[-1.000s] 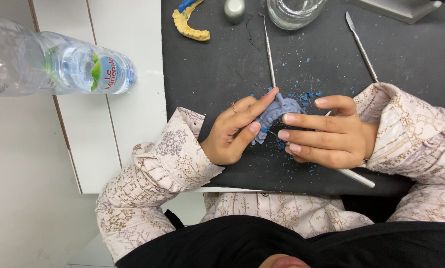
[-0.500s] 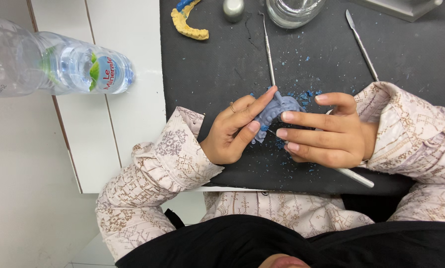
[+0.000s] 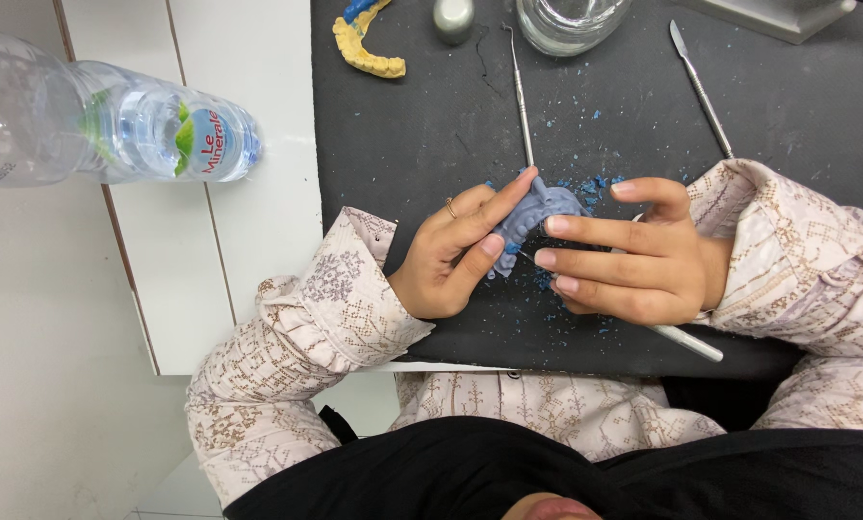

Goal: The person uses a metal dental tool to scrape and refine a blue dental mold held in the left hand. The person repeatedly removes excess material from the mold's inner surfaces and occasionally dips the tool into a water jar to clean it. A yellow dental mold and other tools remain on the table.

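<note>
- Nothing much has shifted since the earlier frames: both hands stay closed about the same blue dental cast, fingers barely moved.
- Counted: one blue dental cast (image 3: 537, 214), one yellow dental cast (image 3: 366, 50), two loose metal instruments (image 3: 520, 91) (image 3: 701, 89), one white-handled tool (image 3: 683, 339), one plastic water bottle (image 3: 104, 120), one glass jar (image 3: 568, 19).
- Left hand (image 3: 450, 252) grips the blue cast from 9 o'clock, index finger laid along its top, thumb under its edge.
- Right hand (image 3: 633, 252) steadies the cast from 3 o'clock with curled fingers and holds the white-handled tool, whose handle sticks out towards 4 o'clock.
- Blue cast sits between both hands on the black mat (image 3: 402, 144), blue shavings (image 3: 585, 183) scattered around it.
- Glass jar at 12 o'clock; its contents cannot be told.
- Bottle lies on its side on the white desk (image 3: 248, 289) at 10 o'clock, holding clear water.
</note>
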